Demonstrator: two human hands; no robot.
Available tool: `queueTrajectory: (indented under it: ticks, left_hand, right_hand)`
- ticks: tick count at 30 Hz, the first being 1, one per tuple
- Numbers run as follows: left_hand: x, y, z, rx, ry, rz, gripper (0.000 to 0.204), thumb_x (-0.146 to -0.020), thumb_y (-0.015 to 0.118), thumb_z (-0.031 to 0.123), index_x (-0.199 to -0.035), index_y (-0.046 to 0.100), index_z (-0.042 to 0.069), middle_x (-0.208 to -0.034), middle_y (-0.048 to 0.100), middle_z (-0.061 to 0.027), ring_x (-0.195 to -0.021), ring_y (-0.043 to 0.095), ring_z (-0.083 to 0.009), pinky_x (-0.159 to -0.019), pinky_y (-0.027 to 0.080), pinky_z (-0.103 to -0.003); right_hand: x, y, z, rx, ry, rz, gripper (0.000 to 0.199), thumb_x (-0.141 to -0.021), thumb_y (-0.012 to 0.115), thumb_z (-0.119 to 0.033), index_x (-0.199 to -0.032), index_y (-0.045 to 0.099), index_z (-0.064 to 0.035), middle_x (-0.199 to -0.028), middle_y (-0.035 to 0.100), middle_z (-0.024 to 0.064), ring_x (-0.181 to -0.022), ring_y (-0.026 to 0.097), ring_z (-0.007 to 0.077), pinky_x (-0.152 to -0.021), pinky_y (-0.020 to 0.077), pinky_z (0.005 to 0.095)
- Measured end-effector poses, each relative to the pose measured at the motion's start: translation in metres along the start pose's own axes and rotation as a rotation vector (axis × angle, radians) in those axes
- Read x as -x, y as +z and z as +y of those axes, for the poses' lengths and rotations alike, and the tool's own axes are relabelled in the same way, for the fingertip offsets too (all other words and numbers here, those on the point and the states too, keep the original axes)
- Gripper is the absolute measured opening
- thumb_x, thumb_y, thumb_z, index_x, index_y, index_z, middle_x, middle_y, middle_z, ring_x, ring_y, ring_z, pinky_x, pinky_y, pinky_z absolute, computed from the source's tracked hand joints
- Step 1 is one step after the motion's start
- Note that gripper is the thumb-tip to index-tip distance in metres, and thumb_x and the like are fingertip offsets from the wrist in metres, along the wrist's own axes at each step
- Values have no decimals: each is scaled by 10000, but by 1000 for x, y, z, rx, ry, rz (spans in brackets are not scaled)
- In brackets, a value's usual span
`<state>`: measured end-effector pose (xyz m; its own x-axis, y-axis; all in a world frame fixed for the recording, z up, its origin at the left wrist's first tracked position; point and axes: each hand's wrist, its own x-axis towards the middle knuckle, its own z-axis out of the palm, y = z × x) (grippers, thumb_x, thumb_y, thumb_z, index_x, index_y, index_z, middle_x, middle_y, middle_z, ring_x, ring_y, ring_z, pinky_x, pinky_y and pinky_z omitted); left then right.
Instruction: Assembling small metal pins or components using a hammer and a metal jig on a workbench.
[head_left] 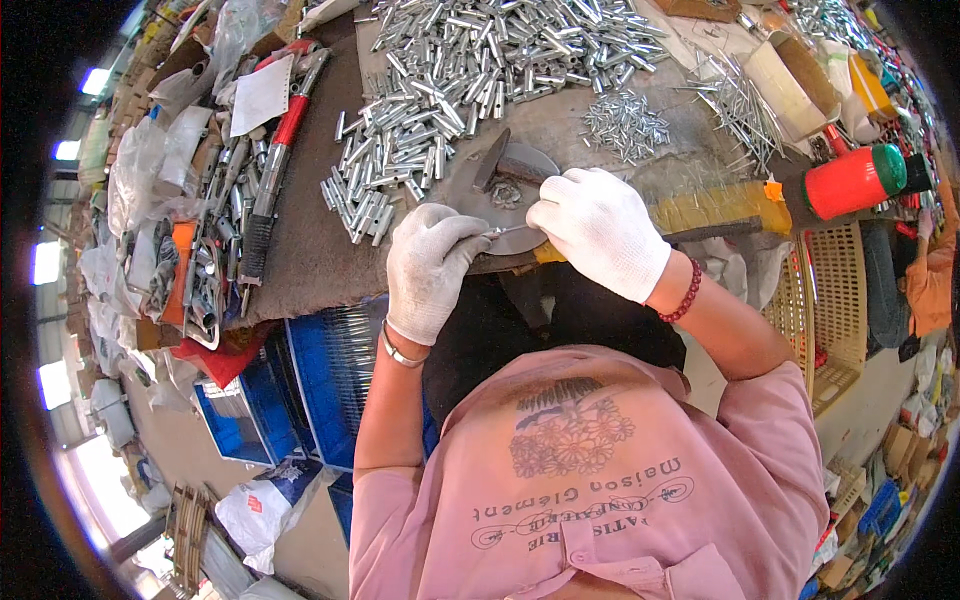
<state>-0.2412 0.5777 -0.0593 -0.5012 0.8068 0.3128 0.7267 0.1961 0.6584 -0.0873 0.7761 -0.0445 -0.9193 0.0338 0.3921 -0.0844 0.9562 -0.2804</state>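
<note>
My left hand (pixel 425 268), in a white knit glove, pinches a small silvery metal pin (pixel 496 233) between thumb and forefinger. The pin points right, over a round grey metal plate (pixel 522 241) at the bench's near edge. My right hand (pixel 602 228), gloved too, is closed beside the plate with its fingertips bent together; whatever they hold is hidden. Between the hands, small shiny metal pieces (pixel 506 194) lie on the plate in front of a dark upright metal part (pixel 492 160). A heap of short metal tubes (pixel 440 100) spreads beyond my hands.
Small screws (pixel 626 127) and long thin metal rods (pixel 742 110) lie in piles at the far right. A red and green cylinder (pixel 848 184) stands at the bench's right end. Red-handled cutters (pixel 290 120) lie left among bags. Blue crates (pixel 335 380) sit below the bench.
</note>
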Motion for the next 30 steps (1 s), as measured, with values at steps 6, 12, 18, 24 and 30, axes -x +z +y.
queueTrajectory:
  ticks: [6, 12, 18, 24, 30]
  left_hand:
    - [-3, 2, 7, 24, 68, 29, 149, -778, 858, 53, -909, 792, 83, -880, 685, -101, -862, 674, -312, -769, 530, -412]
    - [1, 1, 7, 32, 4, 13, 132, -790, 853, 44, -895, 789, 92, -867, 681, -99, -865, 672, -314, -770, 530, -408]
    - [0, 0, 12, 32, 21, 43, 139, -793, 852, 45, -905, 793, 104, -871, 682, -95, -863, 675, -310, -765, 534, -407]
    - [1, 2, 11, 52, 40, 52, 137, -794, 849, 43, -901, 782, 96, -875, 683, -96, -863, 677, -315, -760, 536, -411]
    - [1, 2, 5, 22, 72, 43, 145, -786, 846, 48, -902, 775, 99, -898, 681, -96, -880, 677, -314, -775, 529, -404]
  right_hand:
    - [-2, 9, 5, -33, -30, 7, 82, -825, 712, -92, -890, 717, -141, -902, 599, 38, -896, 642, 262, -796, 543, 403]
    - [3, -1, 20, -1, 39, 112, 109, -827, 753, -116, -927, 766, -157, -894, 655, 32, -902, 679, 267, -799, 567, 390]
    - [6, -15, 83, 208, 293, 189, 62, -849, 782, -130, -910, 786, -134, -890, 684, 45, -903, 703, 274, -789, 578, 391]
    - [-9, 0, 93, 282, 189, 69, 13, -865, 756, -155, -856, 757, -146, -895, 650, 44, -903, 685, 276, -802, 564, 416]
    - [-19, -2, 92, 222, 270, -10, 70, -847, 772, -133, -888, 716, -123, -920, 655, 65, -918, 684, 300, -812, 565, 419]
